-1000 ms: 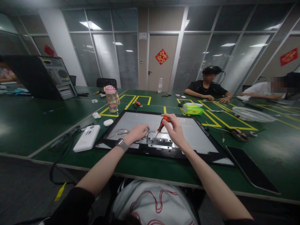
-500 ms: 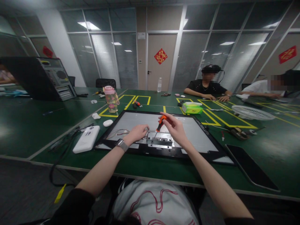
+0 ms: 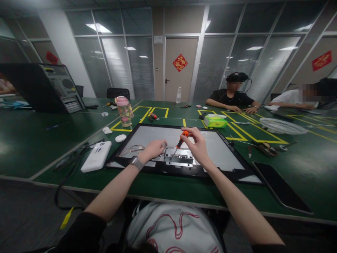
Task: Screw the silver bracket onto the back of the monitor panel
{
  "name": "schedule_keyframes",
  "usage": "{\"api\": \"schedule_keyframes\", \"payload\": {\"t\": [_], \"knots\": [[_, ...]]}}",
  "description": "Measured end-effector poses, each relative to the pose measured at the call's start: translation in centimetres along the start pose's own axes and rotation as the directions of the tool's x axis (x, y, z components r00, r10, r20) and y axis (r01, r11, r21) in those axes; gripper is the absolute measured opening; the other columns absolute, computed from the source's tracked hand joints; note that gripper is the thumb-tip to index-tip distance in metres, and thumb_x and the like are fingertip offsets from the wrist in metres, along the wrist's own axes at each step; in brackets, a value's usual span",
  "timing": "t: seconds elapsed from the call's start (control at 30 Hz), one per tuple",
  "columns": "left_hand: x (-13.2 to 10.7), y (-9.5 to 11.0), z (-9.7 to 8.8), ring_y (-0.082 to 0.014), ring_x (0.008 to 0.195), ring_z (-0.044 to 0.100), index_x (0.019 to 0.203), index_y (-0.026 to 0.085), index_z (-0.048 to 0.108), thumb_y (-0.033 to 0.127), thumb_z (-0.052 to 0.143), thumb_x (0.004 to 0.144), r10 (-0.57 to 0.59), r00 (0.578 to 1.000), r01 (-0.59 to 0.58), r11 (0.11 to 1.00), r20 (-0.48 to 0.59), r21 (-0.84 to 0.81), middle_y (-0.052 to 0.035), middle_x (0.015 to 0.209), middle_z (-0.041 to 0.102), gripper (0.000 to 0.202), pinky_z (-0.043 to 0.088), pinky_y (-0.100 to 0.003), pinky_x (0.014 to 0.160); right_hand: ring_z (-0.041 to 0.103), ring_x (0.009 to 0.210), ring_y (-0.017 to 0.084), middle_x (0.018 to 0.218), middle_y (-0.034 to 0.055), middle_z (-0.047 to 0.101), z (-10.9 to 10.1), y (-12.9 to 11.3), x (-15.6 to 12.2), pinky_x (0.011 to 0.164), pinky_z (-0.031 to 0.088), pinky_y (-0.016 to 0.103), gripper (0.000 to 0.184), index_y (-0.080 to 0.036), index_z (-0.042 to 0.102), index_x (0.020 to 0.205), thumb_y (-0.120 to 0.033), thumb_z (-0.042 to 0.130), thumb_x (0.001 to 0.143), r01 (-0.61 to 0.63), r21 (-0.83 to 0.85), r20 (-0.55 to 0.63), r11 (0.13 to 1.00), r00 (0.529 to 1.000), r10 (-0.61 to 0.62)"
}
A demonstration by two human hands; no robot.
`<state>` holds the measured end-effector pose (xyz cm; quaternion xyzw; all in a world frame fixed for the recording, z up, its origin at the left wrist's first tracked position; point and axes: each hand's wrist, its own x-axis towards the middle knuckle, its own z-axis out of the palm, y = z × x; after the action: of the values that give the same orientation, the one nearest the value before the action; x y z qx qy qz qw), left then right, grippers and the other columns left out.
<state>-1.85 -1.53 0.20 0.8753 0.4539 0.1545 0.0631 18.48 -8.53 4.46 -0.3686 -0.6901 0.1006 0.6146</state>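
Note:
A flat display panel [image 3: 223, 151] with a black frame lies face down or up, I cannot tell which, in front of me. On its near middle part sits a silver metal bracket [image 3: 186, 160] with holes and dark screws. My left hand [image 3: 152, 150], with a watch on the wrist, has its fingers bent at the bracket's left end. In my right hand [image 3: 196, 144] is an orange and black screwdriver [image 3: 179, 143], pinched by the handle. Its shaft slants down to the left, with the tip at the bracket's left part. Thin wires [image 3: 133, 149] lie on the panel's left.
Left of the panel are a white power bank [image 3: 96, 156], a white mouse-like object [image 3: 120, 138] and a pink-lidded bottle [image 3: 124, 112]. A dark phone-like slab [image 3: 281, 186] lies at right. Beyond are a green tissue pack [image 3: 215, 121], a white basket [image 3: 283, 125] and people seated opposite.
My right hand has turned around the screwdriver handle, its fingers now more curled. The screwdriver has shifted slightly, while the left hand stays at the bracket.

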Motion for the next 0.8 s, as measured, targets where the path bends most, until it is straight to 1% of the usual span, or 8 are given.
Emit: {"api": "schedule_keyframes", "payload": {"t": [0.1,0.17,0.23,0.33,0.47,0.63,0.73,0.8], "knots": [[0.03,-0.03,0.00,-0.0213,0.091,0.065,0.108,0.019,0.064,0.020,0.041,0.088,0.011,1.000,-0.011,1.000,0.004,-0.001,-0.0083,0.097,0.071,0.031,0.048,-0.030,0.084,0.060,0.097,0.020,0.105,0.0067,0.064,-0.18,-0.11,0.10,0.088,0.049,0.039,0.029,-0.026,0.065,0.116,-0.033,0.054,0.090,-0.050,0.114,0.136,0.992,0.990,0.034],[0.04,-0.03,0.00,-0.0215,0.092,0.065,0.108,0.019,0.064,0.020,0.041,0.087,0.017,1.000,-0.017,1.000,0.002,-0.002,-0.0086,0.098,0.071,0.031,0.047,-0.030,0.084,0.062,0.097,0.020,0.104,0.0059,0.067,-0.14,-0.14,0.11,0.088,0.050,0.038,0.033,-0.026,0.062,0.121,-0.033,0.054,0.090,-0.115,0.184,0.205,0.976,0.976,0.076],[0.01,-0.01,-0.02,-0.0215,0.091,0.065,0.109,0.019,0.064,0.020,0.041,0.087,0.017,1.000,-0.017,1.000,-0.003,-0.002,-0.0086,0.098,0.071,0.032,0.048,-0.030,0.084,0.063,0.087,0.018,0.097,0.0047,0.067,0.07,-0.05,0.06,0.084,0.051,0.036,0.033,-0.025,0.065,0.117,-0.033,0.060,0.086,-0.121,0.166,0.153,0.979,0.984,0.096],[-0.08,0.06,-0.08,-0.0213,0.089,0.065,0.110,0.019,0.063,0.020,0.040,0.088,0.016,1.000,-0.016,1.000,-0.007,-0.003,-0.0084,0.095,0.071,0.032,0.048,-0.031,0.083,0.060,0.083,0.017,0.095,0.0046,0.064,0.35,0.11,-0.01,0.084,0.050,0.036,0.031,-0.025,0.066,0.114,-0.032,0.062,0.085,-0.051,0.084,0.052,0.995,0.998,0.047],[-0.11,0.02,-0.05,-0.0213,0.089,0.065,0.108,0.019,0.064,0.021,0.041,0.088,0.021,1.000,-0.021,1.000,-0.003,-0.010,-0.0084,0.095,0.071,0.031,0.048,-0.030,0.083,0.061,0.089,0.018,0.097,0.0047,0.065,0.36,0.05,0.11,0.086,0.050,0.038,0.034,-0.026,0.062,0.122,-0.033,0.053,0.090,-0.090,0.179,0.169,0.980,0.984,0.060],[0.04,-0.22,0.22,-0.0218,0.091,0.065,0.109,0.019,0.063,0.022,0.041,0.089,0.020,1.000,-0.021,1.000,-0.016,-0.007,-0.0087,0.098,0.070,0.031,0.048,-0.031,0.084,0.059,0.078,0.016,0.089,0.0022,0.060,0.63,0.21,0.07,0.075,0.051,0.031,0.017,-0.024,0.070,0.093,-0.033,0.069,0.078,-0.105,0.218,0.033,0.970,0.994,0.100],[0.08,-0.23,0.24,-0.0216,0.091,0.065,0.108,0.019,0.064,0.022,0.041,0.089,0.017,1.000,-0.017,1.000,-0.017,-0.012,-0.0088,0.098,0.070,0.030,0.048,-0.030,0.083,0.059,0.075,0.016,0.084,0.0016,0.062,0.72,0.41,0.02,0.073,0.051,0.032,0.017,-0.023,0.068,0.087,-0.037,0.068,0.078,-0.204,0.315,0.076,0.927,0.979,0.190],[0.06,-0.16,0.15,-0.0209,0.088,0.065,0.108,0.019,0.064,0.021,0.042,0.088,0.015,1.000,-0.015,1.000,-0.012,-0.017,-0.0084,0.095,0.071,0.030,0.048,-0.030,0.082,0.062,0.077,0.017,0.083,0.0020,0.065,0.65,0.41,0.07,0.076,0.052,0.034,0.022,-0.023,0.068,0.094,-0.040,0.065,0.081,-0.282,0.398,0.148,0.873,0.959,0.243]]}}
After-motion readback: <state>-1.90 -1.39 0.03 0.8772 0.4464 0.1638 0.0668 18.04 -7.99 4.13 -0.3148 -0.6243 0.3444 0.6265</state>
